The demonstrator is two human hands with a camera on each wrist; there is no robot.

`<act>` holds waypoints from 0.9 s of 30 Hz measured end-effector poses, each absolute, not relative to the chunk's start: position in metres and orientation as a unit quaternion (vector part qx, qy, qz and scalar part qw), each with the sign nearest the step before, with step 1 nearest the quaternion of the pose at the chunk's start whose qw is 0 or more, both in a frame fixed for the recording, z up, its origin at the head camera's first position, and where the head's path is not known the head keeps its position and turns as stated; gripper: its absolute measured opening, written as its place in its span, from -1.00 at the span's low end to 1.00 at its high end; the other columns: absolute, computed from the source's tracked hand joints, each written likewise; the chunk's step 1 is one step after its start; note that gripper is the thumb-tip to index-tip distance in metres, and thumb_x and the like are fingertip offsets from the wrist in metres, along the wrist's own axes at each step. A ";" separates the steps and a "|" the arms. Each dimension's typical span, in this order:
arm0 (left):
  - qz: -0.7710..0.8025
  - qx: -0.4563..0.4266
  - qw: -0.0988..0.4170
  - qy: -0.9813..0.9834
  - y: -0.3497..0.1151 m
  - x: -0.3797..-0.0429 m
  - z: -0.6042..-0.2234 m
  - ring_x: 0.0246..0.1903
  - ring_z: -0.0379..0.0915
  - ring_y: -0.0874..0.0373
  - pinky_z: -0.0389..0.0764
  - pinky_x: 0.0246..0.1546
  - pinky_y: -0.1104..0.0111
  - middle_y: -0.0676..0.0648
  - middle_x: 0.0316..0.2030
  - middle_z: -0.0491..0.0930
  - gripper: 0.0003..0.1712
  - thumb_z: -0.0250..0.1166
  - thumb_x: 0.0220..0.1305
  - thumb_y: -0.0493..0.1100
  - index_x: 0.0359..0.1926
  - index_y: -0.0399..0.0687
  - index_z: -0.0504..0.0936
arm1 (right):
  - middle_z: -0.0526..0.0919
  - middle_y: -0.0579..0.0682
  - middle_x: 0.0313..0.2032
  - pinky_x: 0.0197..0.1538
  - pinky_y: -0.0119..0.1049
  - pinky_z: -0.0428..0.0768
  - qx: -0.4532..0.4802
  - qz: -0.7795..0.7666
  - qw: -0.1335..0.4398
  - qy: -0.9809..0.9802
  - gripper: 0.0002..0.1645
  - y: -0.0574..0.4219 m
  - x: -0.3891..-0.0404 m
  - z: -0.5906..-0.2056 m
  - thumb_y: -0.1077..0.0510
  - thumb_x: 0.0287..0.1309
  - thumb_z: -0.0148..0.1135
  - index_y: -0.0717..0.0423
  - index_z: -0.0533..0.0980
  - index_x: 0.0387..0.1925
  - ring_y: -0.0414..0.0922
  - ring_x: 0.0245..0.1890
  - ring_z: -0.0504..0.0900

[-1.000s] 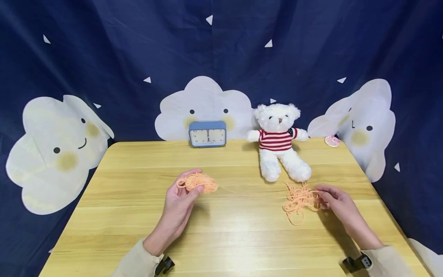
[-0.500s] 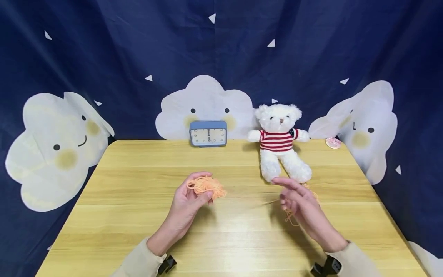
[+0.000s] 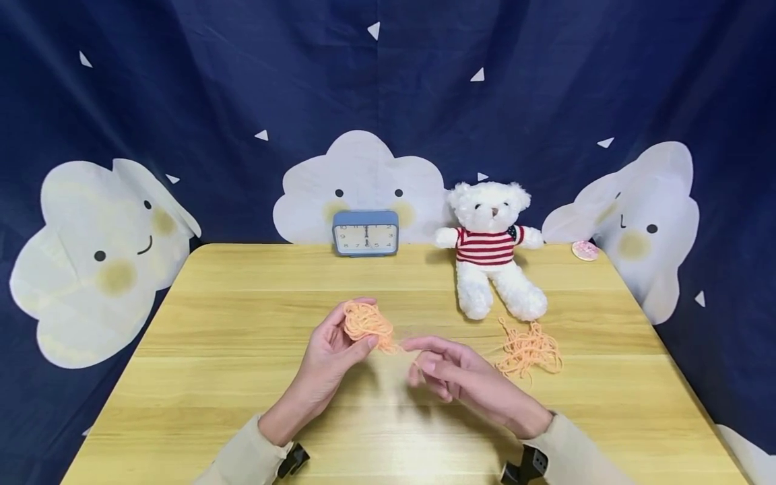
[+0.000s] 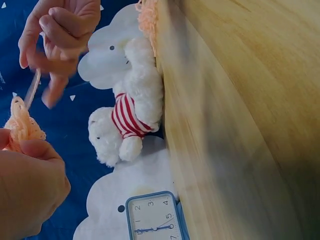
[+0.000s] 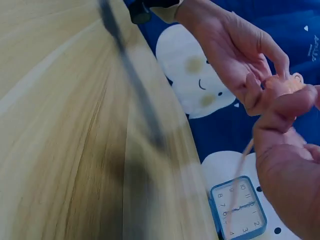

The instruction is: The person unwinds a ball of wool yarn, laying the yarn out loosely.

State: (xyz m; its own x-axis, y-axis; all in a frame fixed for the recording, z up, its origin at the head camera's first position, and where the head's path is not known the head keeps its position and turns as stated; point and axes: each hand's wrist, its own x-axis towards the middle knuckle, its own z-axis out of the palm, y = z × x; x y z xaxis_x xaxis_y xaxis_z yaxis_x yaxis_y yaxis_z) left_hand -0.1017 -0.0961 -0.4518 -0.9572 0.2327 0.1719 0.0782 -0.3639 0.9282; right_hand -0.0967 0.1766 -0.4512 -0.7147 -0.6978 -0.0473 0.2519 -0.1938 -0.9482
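My left hand [image 3: 324,353] holds a small bundle of peach-orange yarn [image 3: 367,321] between thumb and fingers, over the middle of the table. Just right of the bundle, my right hand [image 3: 469,378] pinches a strand between thumb and curled fingers. From the bundle, a yarn strand [image 4: 33,90] runs up to the right hand in the left wrist view; the right hand is partly blurred there. Below the right hand, a length of yarn [image 5: 245,155] trails down in the right wrist view. A loose tangled yarn pile [image 3: 530,350] lies on the table to the right.
A white teddy bear [image 3: 485,246] in a red-striped top sits behind the loose yarn. At the table's back edge stands a blue clock [image 3: 366,234]. A small pink round item [image 3: 585,250] lies at the back right corner of the wooden table [image 3: 242,323].
My right hand has come left from the loose yarn pile to beside the bundle, drawing a strand with it. My left hand has shifted slightly right, still holding the bundle.
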 end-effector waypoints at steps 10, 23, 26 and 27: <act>0.801 0.143 0.058 0.578 -0.098 -0.102 -0.456 0.16 0.61 0.12 0.64 0.26 0.31 -0.23 0.21 0.58 -0.40 0.29 0.42 -0.53 0.42 -0.54 0.38 | 0.46 -0.21 -0.43 -0.43 -0.31 0.19 -0.233 -0.774 0.222 0.546 -0.62 0.212 -0.099 -0.442 0.36 0.66 -0.05 0.08 0.70 0.04 -0.20 -0.51 0.23; 0.822 0.164 0.071 0.541 -0.104 -0.100 -0.459 0.08 0.62 0.13 0.70 0.18 0.30 -0.22 0.18 0.57 -0.48 0.23 0.49 -0.49 0.41 -0.47 0.43 | 0.52 -0.16 -0.44 -0.42 -0.38 0.12 -0.153 -0.875 0.113 0.446 -0.52 0.257 -0.108 -0.431 0.37 0.72 -0.26 0.23 0.65 -0.03 -0.15 -0.50 0.13; 0.830 0.156 0.064 0.533 -0.107 -0.099 -0.459 0.07 0.63 0.13 0.69 0.19 0.29 -0.23 0.19 0.57 -0.48 0.22 0.48 -0.50 0.41 -0.43 0.44 | 0.51 -0.10 -0.44 -0.42 -0.39 0.14 -0.138 -0.902 0.094 0.398 -0.53 0.267 -0.110 -0.434 0.37 0.73 -0.29 0.32 0.61 -0.04 -0.16 -0.49 0.11; 0.832 0.150 0.060 0.531 -0.108 -0.099 -0.459 0.07 0.63 0.13 0.70 0.18 0.30 -0.23 0.19 0.57 -0.48 0.22 0.48 -0.50 0.41 -0.43 0.44 | 0.49 -0.08 -0.44 -0.42 -0.39 0.15 -0.135 -0.909 0.086 0.385 -0.54 0.270 -0.111 -0.436 0.38 0.73 -0.30 0.33 0.60 -0.04 -0.16 -0.48 0.11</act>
State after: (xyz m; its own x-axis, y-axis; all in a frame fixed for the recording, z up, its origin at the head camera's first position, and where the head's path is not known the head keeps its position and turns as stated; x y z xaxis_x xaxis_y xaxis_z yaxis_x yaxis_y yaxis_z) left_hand -0.0992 -0.1082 -0.4588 -0.9476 0.2600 0.1856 0.0590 -0.4285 0.9016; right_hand -0.1106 0.2696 -0.4361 -0.9487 -0.2608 0.1787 0.0532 -0.6889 -0.7229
